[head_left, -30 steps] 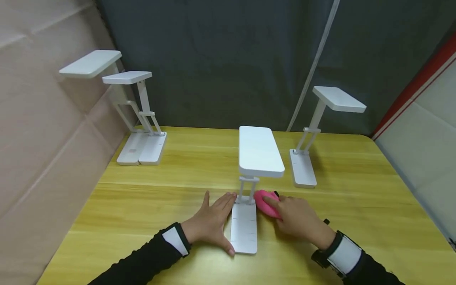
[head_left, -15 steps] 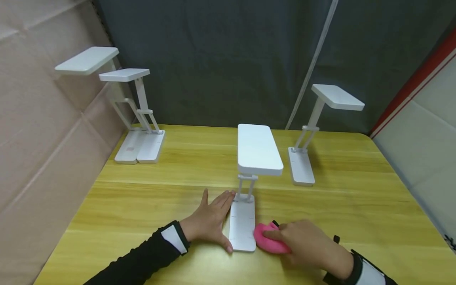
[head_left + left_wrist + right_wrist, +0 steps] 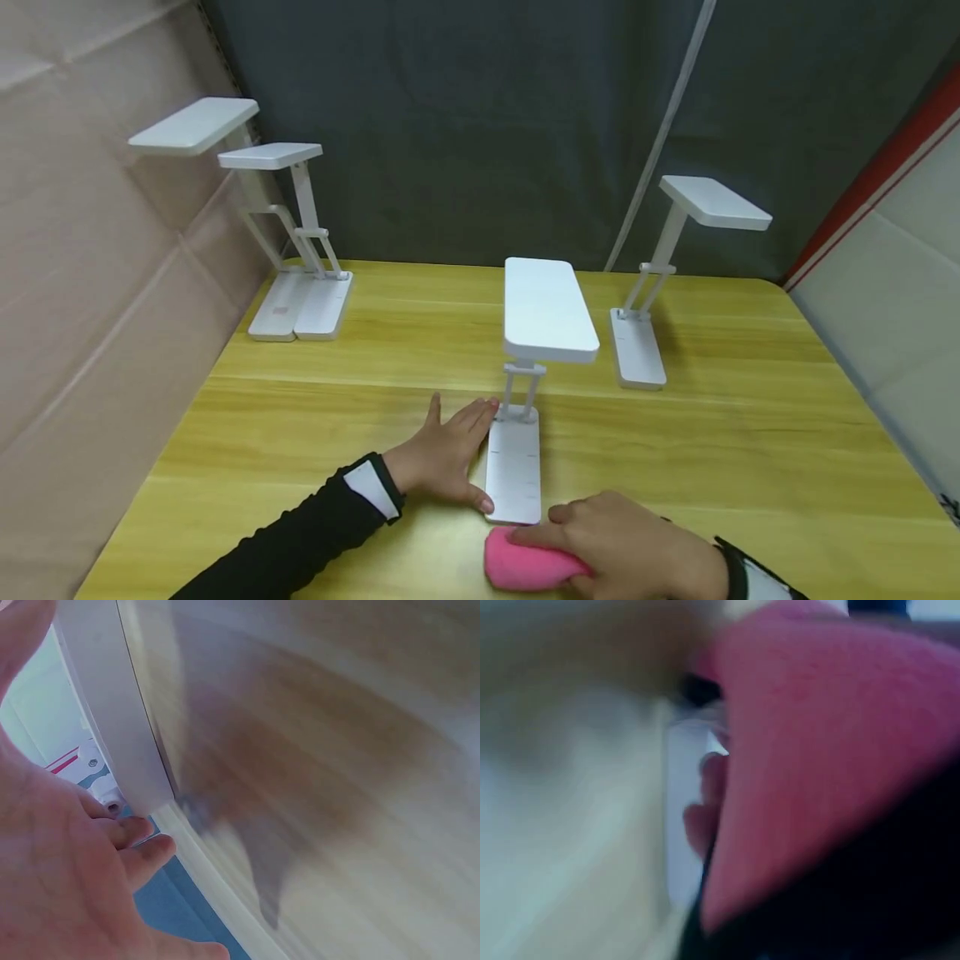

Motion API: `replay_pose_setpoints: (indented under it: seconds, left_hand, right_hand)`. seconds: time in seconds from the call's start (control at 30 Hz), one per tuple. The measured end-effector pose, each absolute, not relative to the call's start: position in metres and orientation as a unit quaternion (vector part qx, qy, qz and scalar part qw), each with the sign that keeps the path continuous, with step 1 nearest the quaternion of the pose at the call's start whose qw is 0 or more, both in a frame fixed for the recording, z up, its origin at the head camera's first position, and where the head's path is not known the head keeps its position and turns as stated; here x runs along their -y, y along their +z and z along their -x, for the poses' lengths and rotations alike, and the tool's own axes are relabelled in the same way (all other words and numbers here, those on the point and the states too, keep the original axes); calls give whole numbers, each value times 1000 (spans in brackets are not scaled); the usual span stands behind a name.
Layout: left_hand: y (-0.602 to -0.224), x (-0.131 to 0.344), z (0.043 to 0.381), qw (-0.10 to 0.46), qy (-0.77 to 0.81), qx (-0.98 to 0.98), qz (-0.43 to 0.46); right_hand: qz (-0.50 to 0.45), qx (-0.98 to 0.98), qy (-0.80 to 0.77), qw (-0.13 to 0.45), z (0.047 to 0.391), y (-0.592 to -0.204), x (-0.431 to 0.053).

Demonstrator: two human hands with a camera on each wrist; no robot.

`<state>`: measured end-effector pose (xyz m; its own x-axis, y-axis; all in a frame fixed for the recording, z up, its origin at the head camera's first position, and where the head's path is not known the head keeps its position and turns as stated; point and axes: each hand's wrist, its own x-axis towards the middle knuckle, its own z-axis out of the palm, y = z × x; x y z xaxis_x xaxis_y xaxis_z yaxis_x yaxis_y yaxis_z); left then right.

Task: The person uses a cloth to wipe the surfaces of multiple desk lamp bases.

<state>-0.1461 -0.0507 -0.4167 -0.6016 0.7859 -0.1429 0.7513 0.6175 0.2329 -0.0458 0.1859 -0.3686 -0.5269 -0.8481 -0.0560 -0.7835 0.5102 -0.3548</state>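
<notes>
A white folding desk lamp (image 3: 513,479) stands at the table's middle, its flat head (image 3: 549,308) raised over the hinge. My left hand (image 3: 446,458) is spread along the left side of the lamp's base, thumb at the near corner and fingertips near the hinge. In the left wrist view that hand's fingers (image 3: 146,859) reach along the white base edge (image 3: 124,720). My right hand (image 3: 630,546) holds a bunched pink cloth (image 3: 525,562) down at the front end of the base. Up close in the right wrist view, the soft pink cloth (image 3: 832,742) hides most of the right hand.
Two similar white lamps (image 3: 322,304) stand side by side at the back left, beside a pale fabric wall (image 3: 112,292). Another white lamp (image 3: 637,350) is at the back right. Dark curtain (image 3: 450,133) hangs behind the wooden table (image 3: 750,433).
My right hand has drawn the pink cloth from beside the lamp's hinge, down the right side of the base, then leftward to its front end. My left hand has stayed in place.
</notes>
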Motion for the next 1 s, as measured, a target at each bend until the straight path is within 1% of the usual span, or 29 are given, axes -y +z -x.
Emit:
replay_pose_setpoints:
  seconds: [0.1, 0.2, 0.4, 0.63, 0.7, 0.83, 0.9, 1.0]
  left_hand:
    - [-416, 49, 146, 122, 78, -890, -432]
    - [-416, 48, 146, 126, 79, -891, -429]
    - [-415, 50, 147, 126, 74, -895, -421]
    - [-416, 51, 148, 134, 78, -895, -419]
    - [-417, 51, 148, 135, 82, -894, -419]
    - [-416, 51, 148, 137, 84, -894, -418]
    - [-416, 51, 148, 138, 84, -894, -417]
    - [-417, 51, 149, 139, 85, -893, -420]
  right_hand:
    - [465, -869, -138, 92, 43, -383, -170]
    - [432, -888, -136, 79, 39, -393, -163]
    - [389, -915, -108, 30, 30, -396, -165]
    - [337, -932, -90, 96, 27, -389, -176]
    - [327, -936, -95, 96, 25, -388, -180]
    - [300, -943, -79, 122, 23, -383, -188]
    - [286, -944, -77, 145, 24, -378, -192]
    - [254, -942, -86, 202, 28, -364, -203]
